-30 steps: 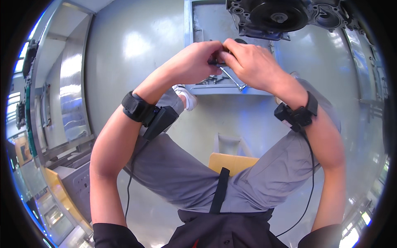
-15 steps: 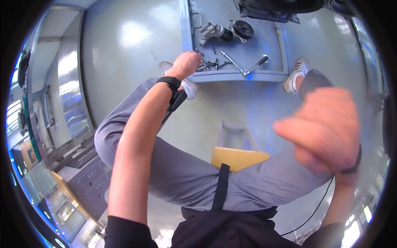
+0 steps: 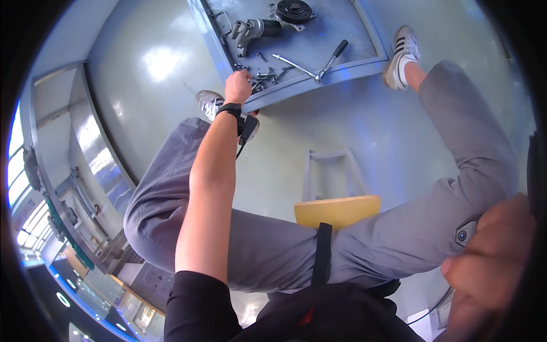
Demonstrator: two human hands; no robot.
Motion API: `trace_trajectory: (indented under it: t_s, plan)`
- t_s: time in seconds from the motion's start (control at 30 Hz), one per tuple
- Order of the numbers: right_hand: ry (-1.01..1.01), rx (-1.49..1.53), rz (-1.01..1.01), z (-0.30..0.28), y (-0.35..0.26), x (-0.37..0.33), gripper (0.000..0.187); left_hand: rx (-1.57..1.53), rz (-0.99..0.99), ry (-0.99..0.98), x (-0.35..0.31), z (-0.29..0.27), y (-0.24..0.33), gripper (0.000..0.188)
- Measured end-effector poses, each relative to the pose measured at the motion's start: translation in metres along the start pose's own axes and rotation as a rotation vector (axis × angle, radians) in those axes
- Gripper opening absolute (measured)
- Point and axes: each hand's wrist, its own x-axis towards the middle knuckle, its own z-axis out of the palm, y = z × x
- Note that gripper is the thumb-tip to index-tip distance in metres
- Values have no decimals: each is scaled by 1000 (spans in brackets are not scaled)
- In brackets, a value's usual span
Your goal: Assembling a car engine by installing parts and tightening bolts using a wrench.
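Note:
My left hand (image 3: 238, 86) is closed at the near left corner of a grey metal tray (image 3: 302, 86), its fingers curled beside loose bolts (image 3: 268, 75); what lies inside them is hidden. A ratchet wrench (image 3: 330, 61) with a long extension rests in a V shape on the tray, right of the bolts. Beyond them lie a silver and black motor-like part (image 3: 253, 33) and a black round pulley (image 3: 294, 10). Raised at the lower right, close to the camera, my right hand (image 3: 493, 256) is dark and blurred, its fingers not clear. A small lens unit (image 3: 462, 235) shows beside it.
Between my legs stands a stool-like frame (image 3: 330, 155) with a yellow board (image 3: 337, 210). My shoes (image 3: 403, 54) are on either side of the tray's near end. Metal cabinets (image 3: 85, 131) line the left, and a black cable (image 3: 436, 305) hangs at lower right.
The view has turned, so the tray appears higher, farther left and tilted. My right hand has moved down and toward the right rim. My left hand stays at the tray's corner.

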Motion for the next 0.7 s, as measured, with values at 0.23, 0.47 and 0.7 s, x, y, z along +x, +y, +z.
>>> trace_trajectory:
  t_s: [0.23,0.47,0.7]
  plan:
    - [-56,36,36,10,14,3,4,84,-32,-112,6,22,5,24]
    - [-141,52,40,19,-6,22,5,189,-84,-126,-6,5,24,31]
    - [-206,28,49,29,-29,55,8,225,-35,-7,-8,-22,58,33]
